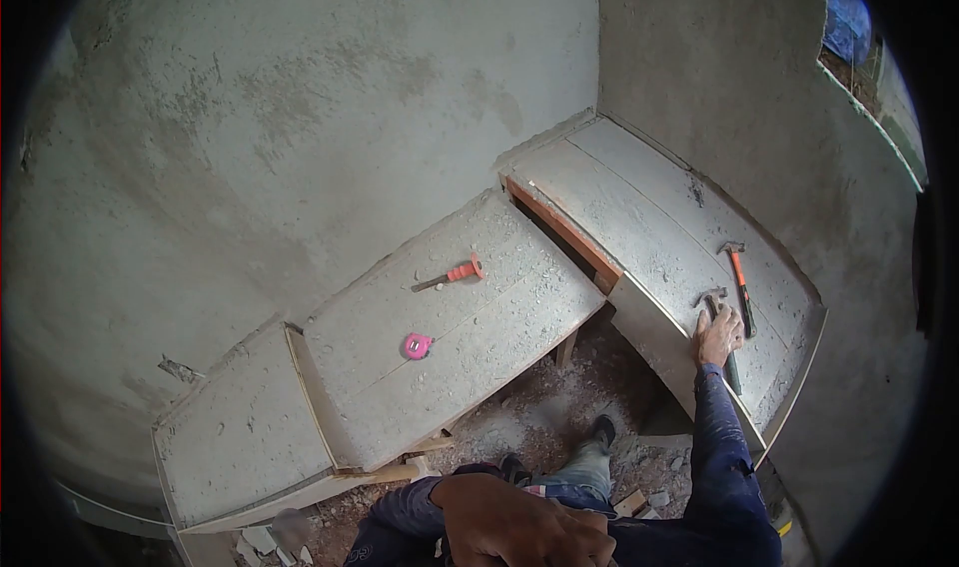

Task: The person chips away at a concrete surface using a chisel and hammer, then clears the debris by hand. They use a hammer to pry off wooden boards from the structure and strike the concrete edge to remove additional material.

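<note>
My right hand [717,336] is over the dark-handled hammer [712,296] on the right-hand slab, its fingers closed around the handle. The hammer's head shows beyond my fingers and its handle end sticks out below. Just to the right lies a second hammer [739,279] with an orange and black handle. Close to the camera, at the bottom, my left hand [524,527] is bent in front of my body with curled fingers. Whatever it may hold is hidden.
On the middle slab [380,417] lie a chisel [455,272] with an orange hand guard and a pink tape measure [416,346]. A lower slab [240,427] is at left. Grit covers the slabs; rubble [639,502] lies on the floor. Plastered walls [300,117] stand behind.
</note>
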The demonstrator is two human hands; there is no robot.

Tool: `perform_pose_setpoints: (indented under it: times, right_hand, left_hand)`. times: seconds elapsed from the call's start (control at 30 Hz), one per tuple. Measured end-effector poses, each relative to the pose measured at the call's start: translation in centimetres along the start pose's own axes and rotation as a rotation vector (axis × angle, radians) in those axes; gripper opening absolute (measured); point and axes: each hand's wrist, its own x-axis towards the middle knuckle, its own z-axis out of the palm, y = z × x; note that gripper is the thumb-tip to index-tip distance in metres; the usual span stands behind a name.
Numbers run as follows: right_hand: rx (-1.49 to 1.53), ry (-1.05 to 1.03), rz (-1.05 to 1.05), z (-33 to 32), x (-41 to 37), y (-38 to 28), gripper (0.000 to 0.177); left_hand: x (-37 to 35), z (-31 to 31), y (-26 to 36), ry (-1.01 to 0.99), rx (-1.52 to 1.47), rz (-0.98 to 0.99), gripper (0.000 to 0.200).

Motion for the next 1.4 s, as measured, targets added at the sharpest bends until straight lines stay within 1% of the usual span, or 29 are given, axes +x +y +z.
perform_pose_setpoints:
  times: [0.13,0.2,0.23,0.3,0.43,0.5,0.53,0.6,0.63,0.7,0.73,0.8,0.83,0.9,0.93,1.0,1.03,1.1,1.13,1.17,1.23,1.27,1.33,1.37,1.4]
  right_hand:
    - [0.012,0.045,-0.021,-0.3,-0.2,-0.1,0.051]
    - [0.022,0.064,-0.04,0.0,-0.2,0.1,0.05]
    - [0.017,0.058,-0.036,-0.1,-0.2,0.1,0.05]
    - [0.019,0.062,-0.039,-0.2,-0.2,-0.1,0.05]
    - [0.027,0.09,-0.082,0.1,-0.2,0.2,0.049]
    - [0.036,0.096,-0.083,0.0,-0.2,0.1,0.049]
    - [0.034,0.081,-0.071,0.1,-0.2,0.3,0.049]
    - [0.036,0.069,-0.057,0.1,0.0,0.1,0.049]
    - [0.044,0.066,-0.063,-0.1,-0.1,0.1,0.049]
    - [0.05,0.064,-0.067,-0.1,-0.3,0.2,0.049]
    - [0.04,0.063,-0.07,0.0,-0.3,0.2,0.05]
    - [0.032,0.065,-0.079,0.0,-0.1,0.1,0.05]
    - [0.029,0.038,-0.068,-0.3,-0.1,0.0,0.05]
    - [0.024,0.006,-0.06,-0.4,-0.2,-0.2,0.05]
    - [0.021,-0.003,-0.058,-0.2,0.0,-0.1,0.05]
    - [0.009,-0.022,-0.06,0.2,0.2,0.2,0.051]
    - [0.009,0.004,-0.067,0.4,0.3,0.2,0.05]
    - [0.02,0.016,-0.099,0.8,0.3,0.6,0.051]
    - [0.035,0.016,-0.093,0.5,0.3,0.5,0.051]
    - [0.036,0.008,-0.089,0.3,0.3,0.3,0.051]
    - [0.018,0.008,-0.068,0.9,0.6,0.7,0.052]
    - [0.016,0.018,-0.084,1.1,0.8,1.0,0.053]
    - [0.006,0.018,-0.096,1.7,1.3,1.8,0.055]
    - [0.008,0.016,-0.087,2.0,1.6,1.6,0.056]
    - [0.014,0.015,-0.086,1.8,1.7,1.4,0.057]
  left_hand:
    - [-1.4,0.2,-0.6,-0.012,-0.004,-0.076,0.036]
    - [-1.2,0.3,-0.7,0.106,-0.02,-0.04,0.033]
    - [-1.0,0.3,-0.5,0.11,-0.027,-0.04,0.033]
    - [-0.6,-0.2,0.1,0.179,0.128,-0.095,0.029]
    - [-1.1,0.3,-0.6,0.23,0.078,-0.038,0.023]
    - [-1.8,1.1,-1.5,0.299,-0.142,0.033,0.021]
    - [-2.6,1.2,-1.3,0.301,-0.142,0.031,0.021]
    - [-4.3,1.1,-0.5,0.232,-0.454,-0.163,0.018]
    - [-4.0,1.0,-0.6,0.236,-0.454,-0.164,0.018]
    - [-3.1,0.2,-0.9,0.295,-0.14,0.048,0.013]
    - [-3.1,-0.1,-0.6,0.295,-0.14,0.048,0.013]
    - [-3.3,-0.4,0.2,0.186,0.058,-0.032,0.011]
    - [-3.5,-0.2,0.4,0.187,0.062,-0.031,0.011]
    - [-3.9,0.5,0.8,0.22,-0.052,-0.157,0.01]
    - [-4.2,0.7,0.6,0.223,-0.051,-0.155,0.01]
    - [-5.2,1.1,-0.2,0.274,0.049,0.017,0.015]
    - [-5.9,1.5,-0.3,0.29,0.048,0.022,0.015]
    - [-7.2,3.3,-0.4,0.623,-0.369,-0.006,0.02]
    - [-7.2,4.3,-0.6,0.745,-0.504,-0.011,0.027]
    - [-6.8,5.1,-0.6,0.792,-0.534,0.02,0.027]
    - [-5.6,5.7,-0.8,1.037,-0.619,0.007,0.021]
    - [-5.3,6.0,-1.1,1.096,-0.673,0.057,0.021]
    - [-5.2,6.0,-1.5,0.995,-0.654,0.186,0.026]
    - [-5.0,5.8,-1.4,1.036,-0.667,0.22,0.026]
    - [-4.7,5.7,-1.2,1.024,-0.638,0.187,0.026]
